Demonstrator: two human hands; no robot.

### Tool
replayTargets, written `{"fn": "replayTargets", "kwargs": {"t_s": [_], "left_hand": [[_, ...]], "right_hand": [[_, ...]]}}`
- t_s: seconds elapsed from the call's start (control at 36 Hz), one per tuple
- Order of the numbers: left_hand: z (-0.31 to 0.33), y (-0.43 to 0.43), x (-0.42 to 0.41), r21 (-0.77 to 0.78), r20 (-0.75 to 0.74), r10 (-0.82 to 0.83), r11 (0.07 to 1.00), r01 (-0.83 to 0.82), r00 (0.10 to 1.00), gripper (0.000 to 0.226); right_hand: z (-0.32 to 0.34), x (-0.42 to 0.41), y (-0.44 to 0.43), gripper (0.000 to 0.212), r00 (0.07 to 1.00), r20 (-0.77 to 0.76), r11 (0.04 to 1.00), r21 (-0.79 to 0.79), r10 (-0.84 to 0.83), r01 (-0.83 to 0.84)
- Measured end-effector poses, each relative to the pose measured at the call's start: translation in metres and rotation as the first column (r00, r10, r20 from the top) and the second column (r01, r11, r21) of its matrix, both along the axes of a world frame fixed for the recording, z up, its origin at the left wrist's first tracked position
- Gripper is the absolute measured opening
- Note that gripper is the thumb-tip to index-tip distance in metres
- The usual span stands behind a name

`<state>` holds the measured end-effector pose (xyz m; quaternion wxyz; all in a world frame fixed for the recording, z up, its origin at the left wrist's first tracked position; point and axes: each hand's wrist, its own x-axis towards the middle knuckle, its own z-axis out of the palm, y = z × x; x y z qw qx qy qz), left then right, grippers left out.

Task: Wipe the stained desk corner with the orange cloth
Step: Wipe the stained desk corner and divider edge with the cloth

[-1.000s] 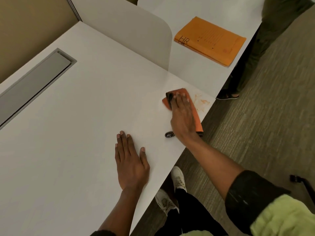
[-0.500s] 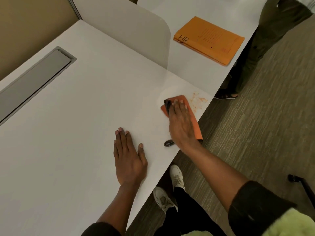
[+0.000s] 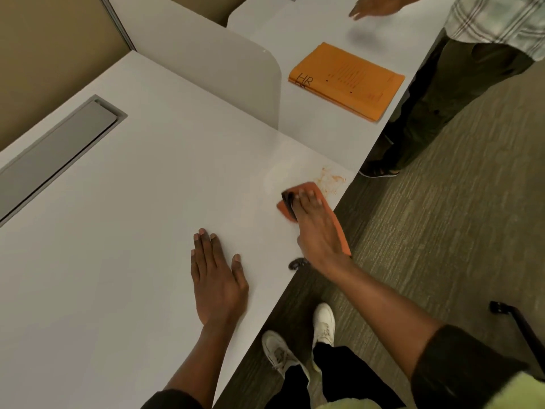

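Observation:
The orange cloth [image 3: 339, 228] lies flat on the white desk [image 3: 147, 216] near its right edge, with a dark patch at its far left end. My right hand [image 3: 315, 228] presses flat on the cloth, fingers pointing away from me. An orange smear, the stain [image 3: 331, 180], marks the desk corner just beyond the cloth. My left hand [image 3: 216, 278] rests palm down on the desk, fingers apart, to the left of the cloth and holding nothing.
An orange folder [image 3: 346, 81] marked HR lies on the neighbouring desk behind a white divider [image 3: 212, 72]. Another person stands at the upper right, a hand [image 3: 371, 5] over that desk. A small dark ring [image 3: 296, 263] sits by my right wrist. A grey cable hatch [image 3: 56, 152] is at left.
My right hand has slid the cloth back toward me, away from the corner, uncovering more of the stain. Another person's hand and shirt have come into view at the top right.

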<state>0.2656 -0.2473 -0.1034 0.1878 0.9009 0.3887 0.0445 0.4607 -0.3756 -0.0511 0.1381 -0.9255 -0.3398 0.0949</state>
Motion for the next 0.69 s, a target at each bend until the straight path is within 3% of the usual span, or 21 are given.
{"fn": "replayTargets", "kwargs": {"t_s": [0.14, 0.39, 0.69], "left_hand": [[0.000, 0.000, 0.000, 0.014, -0.016, 0.003, 1.000, -0.003, 1.000, 0.074], [-0.001, -0.006, 0.010, -0.003, -0.039, 0.050, 0.999, -0.050, 0.998, 0.075], [0.008, -0.068, 0.083, -0.042, -0.035, -0.019, 0.999, 0.018, 0.999, 0.072]], "right_hand": [[-0.001, 0.040, 0.023, 0.078, 1.000, -0.024, 1.000, 0.009, 0.011, -0.011], [-0.008, -0.043, -0.047, 0.078, 0.996, -0.046, 0.992, 0.100, 0.079, -0.074], [-0.011, 0.067, 0.006, 0.077, 0.994, -0.036, 0.992, 0.086, 0.099, -0.096]]}}
